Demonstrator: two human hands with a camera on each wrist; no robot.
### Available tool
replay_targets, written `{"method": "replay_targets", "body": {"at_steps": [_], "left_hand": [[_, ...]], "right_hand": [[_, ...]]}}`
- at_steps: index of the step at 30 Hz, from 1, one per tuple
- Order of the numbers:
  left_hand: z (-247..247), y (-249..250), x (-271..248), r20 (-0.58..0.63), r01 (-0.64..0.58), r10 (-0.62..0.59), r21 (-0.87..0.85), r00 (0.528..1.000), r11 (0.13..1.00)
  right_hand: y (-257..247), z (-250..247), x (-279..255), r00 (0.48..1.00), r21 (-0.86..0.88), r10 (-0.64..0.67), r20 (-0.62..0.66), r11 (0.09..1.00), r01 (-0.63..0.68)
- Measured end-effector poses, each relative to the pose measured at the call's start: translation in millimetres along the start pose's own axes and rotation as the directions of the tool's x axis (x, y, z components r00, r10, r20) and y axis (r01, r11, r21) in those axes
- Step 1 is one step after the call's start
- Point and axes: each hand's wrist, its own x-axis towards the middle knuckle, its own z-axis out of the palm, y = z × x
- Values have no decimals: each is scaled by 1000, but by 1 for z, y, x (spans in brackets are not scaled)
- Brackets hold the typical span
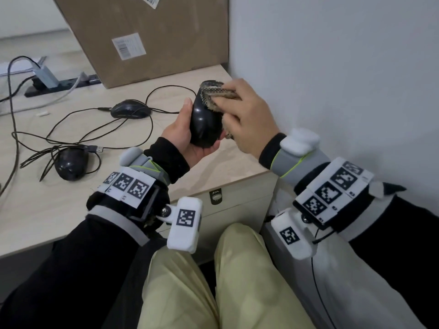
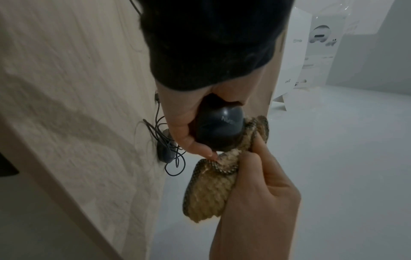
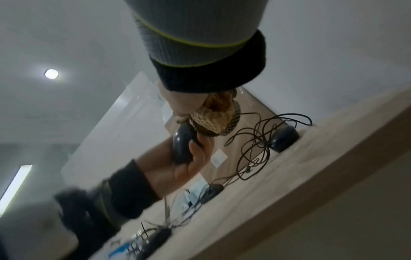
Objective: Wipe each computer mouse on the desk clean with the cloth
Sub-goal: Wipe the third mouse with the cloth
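My left hand [image 1: 190, 141] grips a glossy black mouse [image 1: 204, 122] lifted above the desk's right end, thumb along its left side. My right hand [image 1: 247, 115] holds a tan knitted cloth [image 1: 215, 93] bunched against the top and right side of that mouse. From the left wrist, the held mouse [image 2: 219, 128] shows with the cloth [image 2: 211, 190] under it in my right hand [image 2: 262, 184]. From the right wrist, the cloth [image 3: 213, 121] sits over the mouse [image 3: 182, 146]. Two more black wired mice lie on the desk: one [image 1: 130, 109] at centre, one [image 1: 71, 163] nearer me amid coiled cable.
A large cardboard box [image 1: 152, 36] stands at the back of the light wooden desk [image 1: 47, 214]. A black power strip [image 1: 61, 85] with a grey plug lies at the back left. Loose cables [image 1: 99, 129] trail over the desk. A white wall [image 1: 344, 55] borders the right.
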Motion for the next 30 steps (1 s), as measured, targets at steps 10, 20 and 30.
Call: {"method": "replay_targets", "body": {"at_steps": [10,20,30], "left_hand": [[1,-1,-3,14,5,-5,42,1000,999],[0,-2,-1,28,-12,10,64,1000,998],[0,-12,-3,13,30,-32,112,999,993]], "right_hand": [[3,-3,1,997,-40,59,57,998,-56],[0,-13,6,990,8,89,-111,996,-89],[15,-12,9,961,-101,273,-38,956,-276]]}}
